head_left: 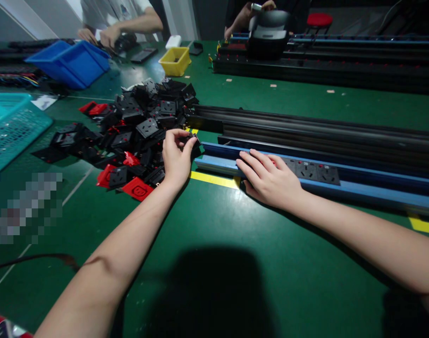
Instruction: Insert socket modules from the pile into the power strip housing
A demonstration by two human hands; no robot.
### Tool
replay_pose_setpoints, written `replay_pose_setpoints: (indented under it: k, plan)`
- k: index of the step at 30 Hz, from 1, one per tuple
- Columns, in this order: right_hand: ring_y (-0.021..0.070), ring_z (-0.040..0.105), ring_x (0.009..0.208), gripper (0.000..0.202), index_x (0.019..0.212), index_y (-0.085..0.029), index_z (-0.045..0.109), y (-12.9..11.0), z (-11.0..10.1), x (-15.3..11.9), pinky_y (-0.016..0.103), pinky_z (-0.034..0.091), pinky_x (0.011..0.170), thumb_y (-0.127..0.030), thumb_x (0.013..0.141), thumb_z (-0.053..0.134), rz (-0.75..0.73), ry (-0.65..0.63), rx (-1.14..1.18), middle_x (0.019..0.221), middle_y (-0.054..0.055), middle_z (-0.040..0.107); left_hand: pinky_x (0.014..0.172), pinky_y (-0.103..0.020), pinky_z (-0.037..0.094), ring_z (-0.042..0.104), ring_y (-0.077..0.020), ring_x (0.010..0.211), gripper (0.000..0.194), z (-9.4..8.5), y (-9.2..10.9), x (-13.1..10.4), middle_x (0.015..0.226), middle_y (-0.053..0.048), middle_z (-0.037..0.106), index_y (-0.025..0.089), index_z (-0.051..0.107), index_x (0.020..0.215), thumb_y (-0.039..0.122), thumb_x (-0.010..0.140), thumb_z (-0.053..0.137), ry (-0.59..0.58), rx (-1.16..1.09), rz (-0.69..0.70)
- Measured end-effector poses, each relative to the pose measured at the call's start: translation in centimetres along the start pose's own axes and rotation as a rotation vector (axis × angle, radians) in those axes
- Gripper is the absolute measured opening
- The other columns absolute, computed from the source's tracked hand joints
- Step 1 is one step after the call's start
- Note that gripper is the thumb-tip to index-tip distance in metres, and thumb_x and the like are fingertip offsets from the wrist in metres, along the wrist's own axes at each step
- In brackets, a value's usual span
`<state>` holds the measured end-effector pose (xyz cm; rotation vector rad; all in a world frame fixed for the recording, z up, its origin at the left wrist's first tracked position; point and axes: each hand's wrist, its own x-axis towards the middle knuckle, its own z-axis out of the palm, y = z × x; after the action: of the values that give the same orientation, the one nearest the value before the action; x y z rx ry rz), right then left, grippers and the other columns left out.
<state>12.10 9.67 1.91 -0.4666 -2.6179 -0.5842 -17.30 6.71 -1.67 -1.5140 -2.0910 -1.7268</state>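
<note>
Between the thumb and fingers of my left hand (178, 157) is a black socket module (196, 142), close to the left end of a long blue channel (217, 164). My right hand (272, 180) lies flat over that channel with its fingers stretched out. Several black sockets (308, 171) sit in a row inside the channel, just right of my right hand. A bit of red shows under its fingers, mostly hidden. Left of my left hand spreads a heap of loose black socket modules (147, 126), with a few red sockets (138, 188) among them.
Long black channels (306, 129) lie behind the blue one. A turquoise basket (17, 126), a blue bin (71, 63) and a yellow box (175, 61) stand on the green table (207, 225). Two people work across the table, near black strips (306, 70).
</note>
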Motion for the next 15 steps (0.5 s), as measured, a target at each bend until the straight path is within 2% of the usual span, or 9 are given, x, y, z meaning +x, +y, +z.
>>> replay_pose_setpoints:
  k: [10,15]
  plan:
    - [0.0333,0.056,0.134,0.049,0.144,-0.009,0.056,0.0,0.0,-0.1,0.043,0.039,0.102,-0.027,0.099,0.054,0.004,-0.011,0.040,0.152,0.016,0.056,0.076,-0.028,0.045,0.059,-0.0130,0.084,0.034,-0.1,1.0,0.1,0.101,-0.002,0.066,0.020,0.060,0.102,0.044,0.086,0.076,0.040,-0.147,0.023]
    - [0.0330,0.056,0.134,0.048,0.144,-0.009,0.056,-0.1,0.0,-0.1,0.043,0.039,0.102,-0.027,0.100,0.053,0.005,-0.009,0.038,0.152,0.015,0.056,0.081,-0.029,0.048,0.063,-0.0153,0.095,0.037,0.3,1.9,-0.5,0.104,-0.002,0.066,0.021,0.058,0.104,0.048,0.086,0.076,0.019,-0.247,0.054]
